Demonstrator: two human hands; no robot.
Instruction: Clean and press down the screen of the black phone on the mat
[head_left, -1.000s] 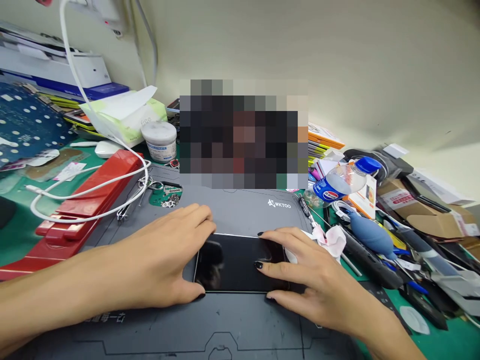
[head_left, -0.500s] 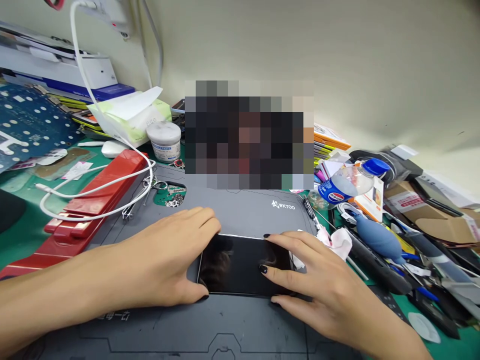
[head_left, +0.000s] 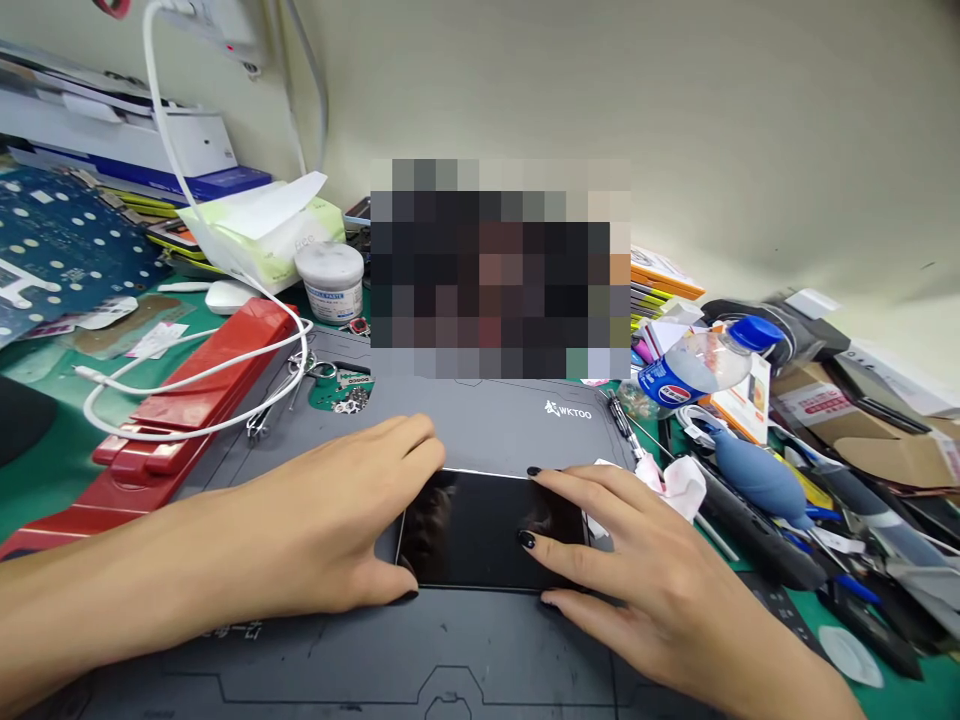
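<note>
A phone [head_left: 480,530] with a dark, glossy screen lies lengthwise across the grey work mat [head_left: 360,660]. My left hand [head_left: 352,510] is closed around its left end, thumb along the near edge and fingers over the far edge. At the other end, my right hand [head_left: 637,560] grips the phone between the thumb at the near edge and a finger at the far edge. Another right fingertip rests on the screen. Whether the phone's underside touches the mat is hidden.
On the left lie a red tool [head_left: 202,370] and a white cable [head_left: 225,345]. A paste jar [head_left: 330,282] stands behind. To the right are a plastic bottle [head_left: 697,368], a blue air blower [head_left: 757,472] and crowded tools. A pixelated patch hides the middle background.
Both hands keep their hold on the phone, with hardly any movement. The view has shifted very slightly.
</note>
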